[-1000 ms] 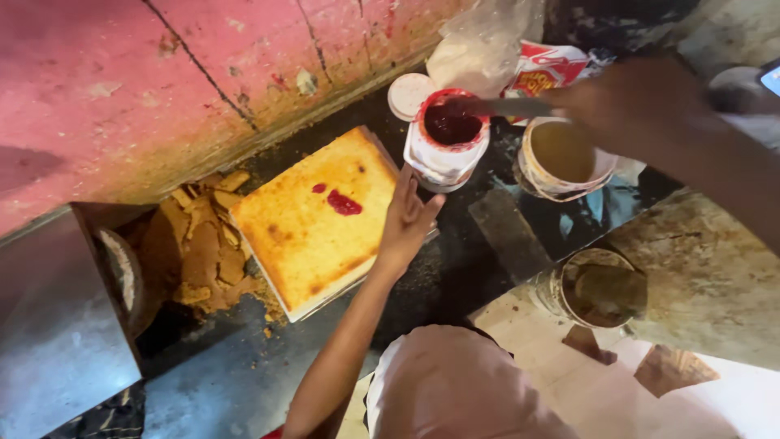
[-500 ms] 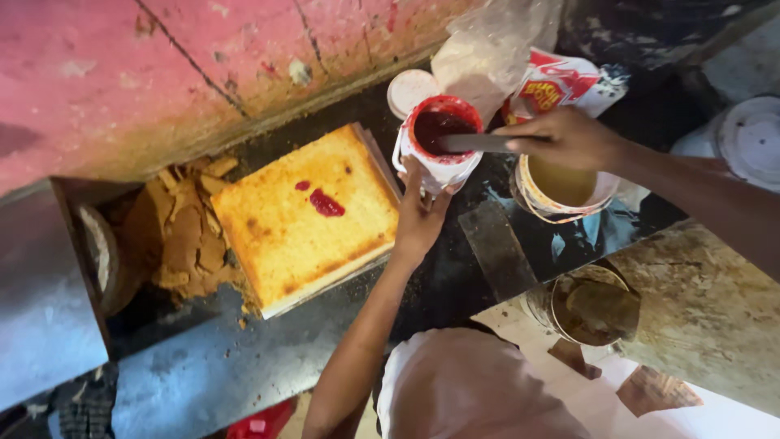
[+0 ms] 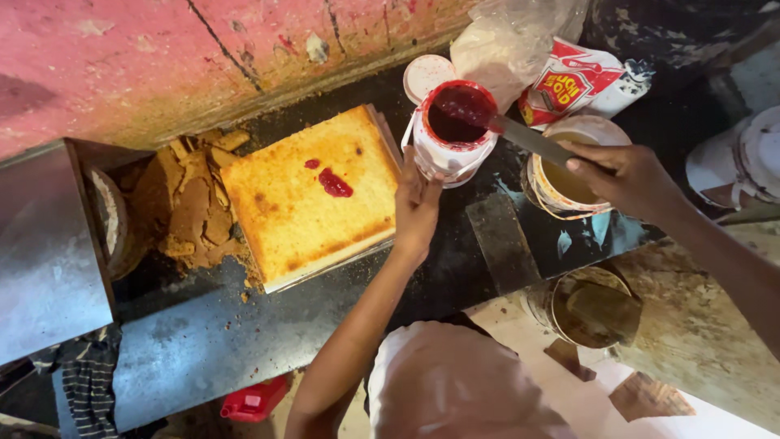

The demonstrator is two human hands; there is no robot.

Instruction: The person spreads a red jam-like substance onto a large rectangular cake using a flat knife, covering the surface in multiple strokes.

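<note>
My left hand (image 3: 417,207) steadies a white tub of red jam (image 3: 453,130) by its near side, on the dark counter. My right hand (image 3: 630,179) grips the handle of a flat metal knife (image 3: 528,136) whose blade tip dips into the jam. To the left of the tub lies a square golden sponge cake slab (image 3: 313,195) on a board, with two smears of red jam (image 3: 333,183) on top.
Brown cake trimmings (image 3: 191,211) are heaped left of the slab beside a metal box (image 3: 45,252). A tub of yellowish liquid (image 3: 565,175), a white lid (image 3: 428,75), plastic bags (image 3: 520,41), a printed packet (image 3: 581,81) and a dark tin (image 3: 593,309) crowd the right. A pink wall (image 3: 162,57) runs behind.
The right hand has drawn back to the right along the knife, away from the tub, with the blade still in the jam. The left hand stays on the tub.
</note>
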